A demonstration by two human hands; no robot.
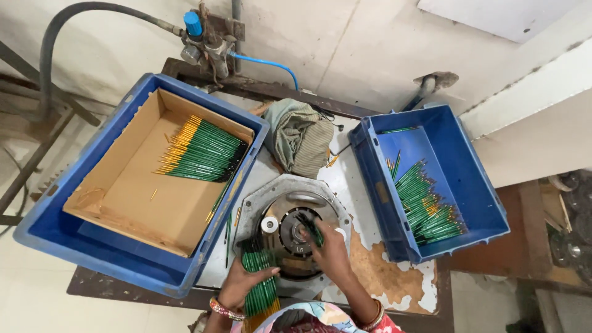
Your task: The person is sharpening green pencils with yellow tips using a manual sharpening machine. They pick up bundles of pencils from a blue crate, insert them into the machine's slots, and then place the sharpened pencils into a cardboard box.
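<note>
Nearest the camera, the left hand (242, 285) closes its grip around a thick bundle of green pencils (259, 280), holding them upright at the desk's near edge; gold ends poke out below the fingers. Just beside it, the right hand (330, 250) reaches over the round metal machine (296, 231), its grip pinching a few green pencils (311, 227) against the dark centre of the disc. The two hands lie close together, with the machine filling the gap between two crates. A few stray pencils (227, 231) lie on the desk (382, 271) left of the machine. Left and farther back, a blue crate (55, 225) holds a cardboard tray (135, 191) with neatly stacked pencils (203, 151). Right, a second blue crate (475, 179) holds loose pencils (428, 206). Beyond the machine lies a folded cloth (302, 135), near the wall.
</note>
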